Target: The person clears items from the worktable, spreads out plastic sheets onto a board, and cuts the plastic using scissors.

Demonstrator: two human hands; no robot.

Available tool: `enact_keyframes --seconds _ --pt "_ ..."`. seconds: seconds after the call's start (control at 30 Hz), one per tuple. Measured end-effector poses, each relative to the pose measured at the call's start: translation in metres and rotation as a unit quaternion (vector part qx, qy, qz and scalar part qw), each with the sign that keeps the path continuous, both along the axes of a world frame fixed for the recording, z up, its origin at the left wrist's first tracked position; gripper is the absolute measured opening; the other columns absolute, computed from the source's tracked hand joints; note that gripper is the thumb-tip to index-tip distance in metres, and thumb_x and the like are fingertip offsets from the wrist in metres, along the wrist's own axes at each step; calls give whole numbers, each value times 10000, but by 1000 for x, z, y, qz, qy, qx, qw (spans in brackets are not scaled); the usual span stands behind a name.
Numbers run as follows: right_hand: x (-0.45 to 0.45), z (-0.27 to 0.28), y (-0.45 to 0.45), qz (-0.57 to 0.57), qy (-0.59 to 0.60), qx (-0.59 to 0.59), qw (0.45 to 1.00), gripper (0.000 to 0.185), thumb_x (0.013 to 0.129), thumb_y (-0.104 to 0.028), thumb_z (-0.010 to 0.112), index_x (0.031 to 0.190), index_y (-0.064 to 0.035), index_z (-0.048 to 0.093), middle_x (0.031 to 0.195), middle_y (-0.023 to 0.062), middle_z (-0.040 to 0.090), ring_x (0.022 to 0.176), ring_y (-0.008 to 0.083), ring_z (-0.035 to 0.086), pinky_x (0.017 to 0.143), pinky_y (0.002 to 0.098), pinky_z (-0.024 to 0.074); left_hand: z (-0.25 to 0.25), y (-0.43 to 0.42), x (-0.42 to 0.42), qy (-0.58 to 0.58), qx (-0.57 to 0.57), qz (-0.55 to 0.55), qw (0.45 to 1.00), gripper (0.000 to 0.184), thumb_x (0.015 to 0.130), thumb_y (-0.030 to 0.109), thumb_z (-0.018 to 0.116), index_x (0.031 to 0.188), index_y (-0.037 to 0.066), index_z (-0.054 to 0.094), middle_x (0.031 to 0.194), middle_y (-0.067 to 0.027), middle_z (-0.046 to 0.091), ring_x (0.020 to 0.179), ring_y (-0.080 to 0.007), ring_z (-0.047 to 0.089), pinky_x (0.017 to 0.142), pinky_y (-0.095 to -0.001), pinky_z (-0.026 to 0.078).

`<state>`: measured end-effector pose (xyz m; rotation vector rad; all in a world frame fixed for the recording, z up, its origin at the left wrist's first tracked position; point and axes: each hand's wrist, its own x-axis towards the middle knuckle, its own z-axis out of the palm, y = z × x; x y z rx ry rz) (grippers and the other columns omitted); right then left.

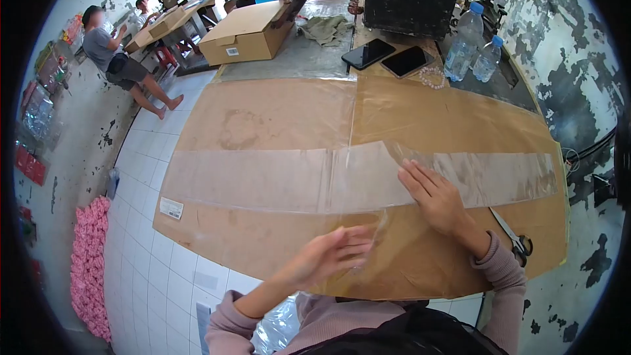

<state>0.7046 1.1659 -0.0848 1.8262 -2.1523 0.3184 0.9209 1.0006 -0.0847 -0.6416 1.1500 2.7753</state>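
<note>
Mostly, the clear plastic film (256, 174) lies flat at centre; right hand (439, 202) has straight fingers, left hand (322, 253) half-curled ones, grip unclear.

Label print (171, 209) illegibly small

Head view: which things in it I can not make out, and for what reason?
In the head view:
Label: print too small.
Left hand: blurred; whether it grips the clear plastic cannot be told.
Right hand: its back hides the palm.
Cardboard box: its cardboard hides the inside.
Black cabinet: top cut off by upper edge.
</note>
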Motion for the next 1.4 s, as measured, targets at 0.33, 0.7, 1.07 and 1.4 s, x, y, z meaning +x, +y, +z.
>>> enact_keyframes --seconds 0.33,0.7,1.07,1.4 --pt "21 25 57 -24 -113 127 985 646 747 -288 653 1328 -135 414 1375 173 368 1247 344 374 1001 426 339 -20 37 -40 -24 -31 104 994 209 942 179 489 1082 25 489 986 -49 575 730 -52 505 574 -167 423" --pt "32 -21 279 -464 -196 17 864 476 906 -35 384 1375 -20 305 1363 188 344 1267 318 339 1049 372 260 -33 37 -44 4 -75 125 989 165 944 170 488 1038 35 505 878 -22 562 663 -42 433 542 -188 371" --pt "21 2 297 -522 -299 65 796 720 720 124 506 1389 -67 319 1102 112 430 706 167 443 638 254 417 -27 34 -29 22 -90 138 986 158 935 134 494 1036 19 536 879 -26 561 693 -52 479 561 -203 426" --pt "25 1 327 -362 -665 -461 463 506 902 -167 544 1348 -42 342 990 110 533 742 132 563 586 233 489 -27 40 -11 10 -130 178 975 146 941 76 429 1044 15 511 849 -39 515 668 -61 453 560 -231 454"
